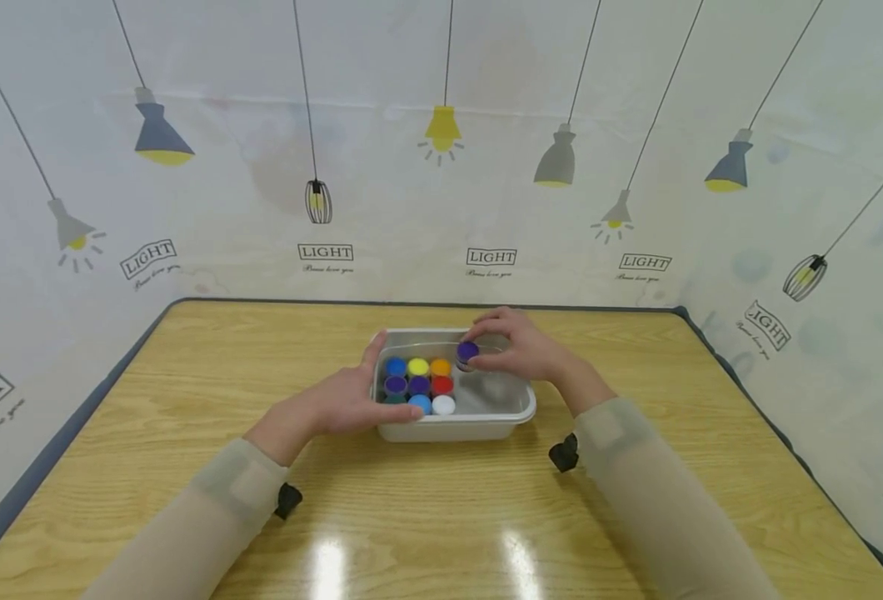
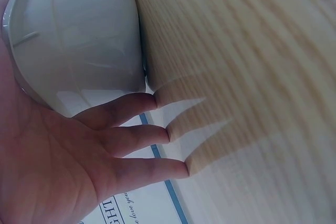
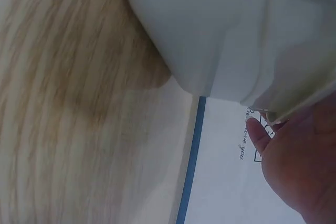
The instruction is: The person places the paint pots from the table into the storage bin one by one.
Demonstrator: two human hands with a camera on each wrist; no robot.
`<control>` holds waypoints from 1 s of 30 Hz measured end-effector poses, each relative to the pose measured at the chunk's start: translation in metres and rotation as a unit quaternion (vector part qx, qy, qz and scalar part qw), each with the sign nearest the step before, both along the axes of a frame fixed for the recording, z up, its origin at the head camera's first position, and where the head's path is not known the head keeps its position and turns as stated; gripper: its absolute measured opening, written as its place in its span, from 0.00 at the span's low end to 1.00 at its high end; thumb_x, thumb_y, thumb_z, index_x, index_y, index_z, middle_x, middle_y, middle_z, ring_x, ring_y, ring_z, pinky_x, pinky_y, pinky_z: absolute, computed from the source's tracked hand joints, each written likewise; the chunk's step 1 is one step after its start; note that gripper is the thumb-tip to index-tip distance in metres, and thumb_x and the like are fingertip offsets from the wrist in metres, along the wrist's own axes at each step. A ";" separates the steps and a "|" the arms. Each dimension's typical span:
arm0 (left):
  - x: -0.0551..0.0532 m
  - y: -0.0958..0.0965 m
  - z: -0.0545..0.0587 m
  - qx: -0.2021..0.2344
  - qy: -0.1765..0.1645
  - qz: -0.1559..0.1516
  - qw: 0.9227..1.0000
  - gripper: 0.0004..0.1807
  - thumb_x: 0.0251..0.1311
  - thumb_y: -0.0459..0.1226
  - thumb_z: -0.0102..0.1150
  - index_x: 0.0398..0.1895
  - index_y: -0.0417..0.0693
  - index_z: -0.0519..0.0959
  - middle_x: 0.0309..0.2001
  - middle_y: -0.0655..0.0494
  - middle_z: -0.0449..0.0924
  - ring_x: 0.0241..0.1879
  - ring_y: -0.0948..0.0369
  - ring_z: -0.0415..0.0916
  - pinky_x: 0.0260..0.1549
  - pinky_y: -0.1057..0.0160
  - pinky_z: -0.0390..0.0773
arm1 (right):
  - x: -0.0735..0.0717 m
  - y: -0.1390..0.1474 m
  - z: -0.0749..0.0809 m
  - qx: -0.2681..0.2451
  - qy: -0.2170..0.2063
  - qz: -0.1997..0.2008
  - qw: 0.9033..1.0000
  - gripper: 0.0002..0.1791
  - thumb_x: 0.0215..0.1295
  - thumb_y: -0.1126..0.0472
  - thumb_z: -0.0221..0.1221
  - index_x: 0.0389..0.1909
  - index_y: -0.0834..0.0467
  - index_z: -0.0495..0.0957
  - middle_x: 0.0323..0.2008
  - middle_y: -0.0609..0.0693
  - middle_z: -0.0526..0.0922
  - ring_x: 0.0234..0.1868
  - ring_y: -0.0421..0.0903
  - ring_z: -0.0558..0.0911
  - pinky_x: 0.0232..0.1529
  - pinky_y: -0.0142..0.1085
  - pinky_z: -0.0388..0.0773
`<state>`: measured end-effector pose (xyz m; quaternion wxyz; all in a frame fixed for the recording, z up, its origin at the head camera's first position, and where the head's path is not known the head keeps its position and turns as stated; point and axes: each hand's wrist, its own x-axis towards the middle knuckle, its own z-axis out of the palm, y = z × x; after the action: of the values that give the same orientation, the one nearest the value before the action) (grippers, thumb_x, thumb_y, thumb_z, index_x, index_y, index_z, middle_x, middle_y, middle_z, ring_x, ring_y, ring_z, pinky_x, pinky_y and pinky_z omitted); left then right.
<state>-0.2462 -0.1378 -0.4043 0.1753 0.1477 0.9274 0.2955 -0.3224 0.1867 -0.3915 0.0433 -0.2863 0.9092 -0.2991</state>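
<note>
A light grey plastic bin (image 1: 449,431) stands on the table with several small clear pots with coloured lids grouped in its left part. My left hand (image 1: 340,402) spans the bin's left end, thumb along the front rim beside a light blue lid (image 1: 421,405). In the left wrist view, three straight fingers (image 2: 142,139) reach down beside the bin to the tabletop. Over the bin's right part, my right hand (image 1: 526,346) pinches a purple-lidded pot (image 1: 467,350) between thumb and fingers. The bin wall hides this pot in the right wrist view.
Yellow (image 1: 417,367), orange (image 1: 440,367), red (image 1: 442,385) and white lids (image 1: 444,405) show among the pots. The wooden table (image 1: 411,508) has a dark edge, with a lamp-patterned sheet (image 1: 381,275) behind it.
</note>
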 end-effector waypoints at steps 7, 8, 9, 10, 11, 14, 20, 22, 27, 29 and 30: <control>0.000 0.002 0.000 -0.003 0.001 -0.007 1.000 0.80 0.55 0.80 0.65 0.90 0.59 0.22 0.76 0.28 0.72 0.71 0.38 0.78 0.74 0.34 0.73 | 0.000 -0.006 -0.008 0.055 0.020 -0.024 0.998 0.19 0.66 0.49 0.76 0.57 0.45 0.91 0.73 0.57 0.76 0.77 0.62 0.67 0.79 0.63 0.61; 0.000 0.002 0.001 -0.004 0.003 -0.007 1.000 0.80 0.55 0.80 0.64 0.90 0.59 0.22 0.76 0.28 0.72 0.71 0.38 0.78 0.74 0.34 0.73 | 0.001 -0.007 -0.008 0.065 0.025 -0.028 0.997 0.19 0.66 0.48 0.76 0.57 0.45 0.90 0.73 0.57 0.76 0.77 0.63 0.66 0.79 0.64 0.61; -0.001 0.002 0.001 -0.004 0.004 -0.007 1.000 0.79 0.55 0.80 0.64 0.91 0.59 0.22 0.76 0.29 0.73 0.71 0.38 0.78 0.74 0.34 0.72 | 0.001 -0.008 -0.007 0.075 0.027 -0.034 0.996 0.20 0.65 0.48 0.77 0.57 0.44 0.90 0.74 0.57 0.76 0.77 0.63 0.65 0.79 0.64 0.61; -0.001 0.002 0.002 -0.006 0.006 -0.007 1.000 0.79 0.55 0.80 0.64 0.91 0.59 0.22 0.76 0.29 0.73 0.71 0.38 0.78 0.74 0.34 0.73 | 0.002 -0.009 -0.007 0.085 0.030 -0.036 0.995 0.20 0.65 0.47 0.77 0.57 0.43 0.90 0.74 0.57 0.76 0.78 0.63 0.65 0.79 0.64 0.60; -0.001 0.001 0.002 -0.007 0.006 -0.006 1.000 0.79 0.56 0.80 0.64 0.91 0.59 0.22 0.76 0.29 0.72 0.71 0.38 0.78 0.74 0.34 0.73 | 0.002 -0.010 -0.006 0.096 0.031 -0.038 0.994 0.20 0.65 0.47 0.77 0.57 0.43 0.90 0.74 0.56 0.76 0.78 0.63 0.64 0.80 0.64 0.60; -0.002 0.000 0.002 -0.009 0.003 -0.006 1.000 0.79 0.56 0.80 0.64 0.91 0.59 0.23 0.77 0.29 0.71 0.71 0.39 0.78 0.74 0.35 0.73 | 0.003 -0.013 -0.004 0.126 0.029 -0.042 0.991 0.20 0.65 0.45 0.77 0.57 0.40 0.90 0.75 0.56 0.75 0.80 0.64 0.62 0.81 0.65 0.59; -0.001 0.000 0.002 -0.009 0.001 -0.006 1.000 0.79 0.56 0.80 0.63 0.91 0.59 0.22 0.77 0.28 0.71 0.70 0.38 0.78 0.73 0.35 0.73 | 0.004 -0.016 -0.001 0.161 0.034 -0.037 0.986 0.21 0.66 0.43 0.76 0.60 0.38 0.90 0.77 0.57 0.74 0.81 0.66 0.62 0.81 0.66 0.58; -0.001 0.000 0.001 -0.009 0.001 -0.005 1.000 0.79 0.56 0.80 0.63 0.91 0.59 0.22 0.77 0.28 0.71 0.71 0.38 0.78 0.74 0.34 0.73 | 0.005 -0.016 0.000 0.169 0.039 -0.031 0.984 0.22 0.67 0.43 0.75 0.61 0.37 0.89 0.78 0.57 0.73 0.81 0.67 0.62 0.81 0.67 0.57; 0.000 0.001 0.001 -0.010 0.002 -0.004 1.000 0.79 0.57 0.80 0.63 0.91 0.58 0.23 0.77 0.28 0.71 0.69 0.39 0.79 0.73 0.34 0.74 | 0.005 -0.017 0.000 0.175 0.038 -0.027 0.983 0.22 0.67 0.44 0.76 0.62 0.36 0.89 0.79 0.57 0.72 0.81 0.68 0.61 0.81 0.67 0.57; 0.000 0.002 0.002 -0.011 0.003 -0.003 1.000 0.79 0.57 0.80 0.64 0.91 0.58 0.23 0.76 0.28 0.72 0.69 0.39 0.79 0.73 0.34 0.74 | 0.005 -0.016 0.000 0.170 0.032 -0.031 0.984 0.22 0.66 0.45 0.76 0.61 0.36 0.89 0.79 0.57 0.72 0.81 0.68 0.61 0.81 0.67 0.57; 0.000 0.002 0.002 -0.012 0.004 -0.004 1.000 0.79 0.57 0.80 0.63 0.91 0.58 0.23 0.76 0.28 0.72 0.69 0.39 0.79 0.73 0.34 0.74 | 0.005 -0.016 -0.001 0.168 0.029 -0.034 0.985 0.22 0.66 0.45 0.77 0.61 0.35 0.89 0.79 0.57 0.71 0.81 0.68 0.60 0.81 0.67 0.56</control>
<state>-0.2465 -0.1359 -0.4025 0.1747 0.1501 0.9309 0.2835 -0.3177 0.1706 -0.3920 0.0541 -0.2528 0.9565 -0.1353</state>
